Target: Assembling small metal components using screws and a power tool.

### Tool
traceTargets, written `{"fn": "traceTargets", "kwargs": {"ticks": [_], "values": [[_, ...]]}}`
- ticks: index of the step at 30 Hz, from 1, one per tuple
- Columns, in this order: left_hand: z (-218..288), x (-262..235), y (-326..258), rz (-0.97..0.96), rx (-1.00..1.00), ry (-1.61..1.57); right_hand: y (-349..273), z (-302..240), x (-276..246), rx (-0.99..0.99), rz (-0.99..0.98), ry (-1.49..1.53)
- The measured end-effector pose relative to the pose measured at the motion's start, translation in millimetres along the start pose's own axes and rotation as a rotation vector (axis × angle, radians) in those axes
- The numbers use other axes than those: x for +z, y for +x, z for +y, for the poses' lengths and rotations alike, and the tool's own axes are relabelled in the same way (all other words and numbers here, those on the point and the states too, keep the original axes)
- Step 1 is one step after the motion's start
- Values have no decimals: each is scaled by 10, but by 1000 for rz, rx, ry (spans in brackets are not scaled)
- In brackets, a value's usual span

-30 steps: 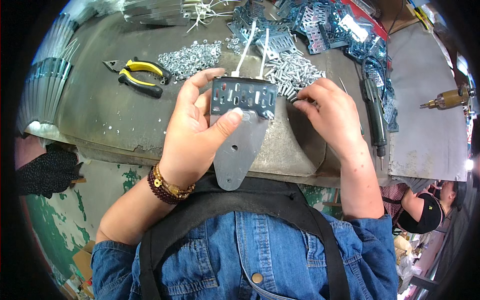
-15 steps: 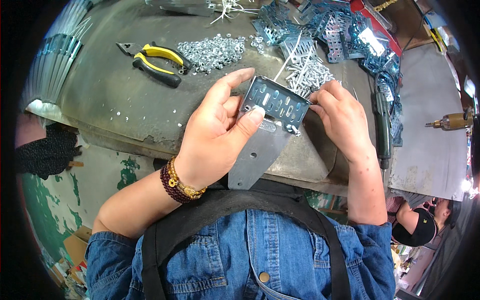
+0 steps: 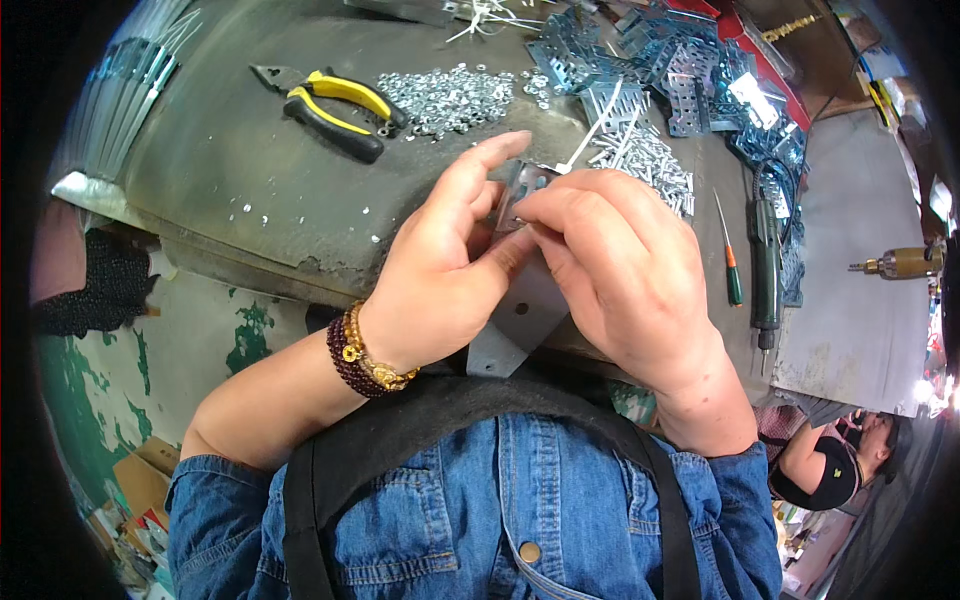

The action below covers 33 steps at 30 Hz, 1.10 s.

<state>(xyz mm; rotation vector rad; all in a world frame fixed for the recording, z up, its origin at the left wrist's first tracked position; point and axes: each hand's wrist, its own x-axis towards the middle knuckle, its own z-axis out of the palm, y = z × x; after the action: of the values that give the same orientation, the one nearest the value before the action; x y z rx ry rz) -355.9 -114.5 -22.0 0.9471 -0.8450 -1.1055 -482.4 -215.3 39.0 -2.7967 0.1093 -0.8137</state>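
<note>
A dark slotted metal bracket [image 3: 516, 192] is gripped in my left hand [image 3: 430, 250], its thumb and fingers around the left end. My right hand [image 3: 625, 265] lies over most of the bracket, thumb and forefinger pinched together at its face; whatever they hold is hidden. Beyond the bracket's far edge a white cable tie [image 3: 598, 125] sticks out; I cannot tell whether it is fastened there. Below my hands a grey metal plate [image 3: 500, 335] with a hole points toward my apron. A pile of screws [image 3: 650, 160] lies just past my right hand.
Yellow-black pliers [image 3: 335, 105] and a heap of nuts [image 3: 450, 100] lie at the far left. Blue-tinted metal brackets [image 3: 690, 75] are piled far right. A thin screwdriver [image 3: 732, 265] and a dark electric screwdriver [image 3: 766, 260] lie at right. Another person [image 3: 825, 465] is beyond.
My right hand has moved left from the bracket's right end and now covers most of it, pinching near its left end. My left hand keeps its hold. The thin screwdriver has come into sight.
</note>
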Motion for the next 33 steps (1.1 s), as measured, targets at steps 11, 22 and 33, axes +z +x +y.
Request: {"fn": "traceTargets", "kwargs": {"ticks": [11,22,33], "values": [[1,-49,-13,-29,-63,42,70,-17,85,-73,-21,-63],[12,-103,-23,-43,-20,-85,-84,89,-348,255,100,23],[436,-13,112,-129,150,828,-2031,1354,-1278,1058,-57,-850]]}}
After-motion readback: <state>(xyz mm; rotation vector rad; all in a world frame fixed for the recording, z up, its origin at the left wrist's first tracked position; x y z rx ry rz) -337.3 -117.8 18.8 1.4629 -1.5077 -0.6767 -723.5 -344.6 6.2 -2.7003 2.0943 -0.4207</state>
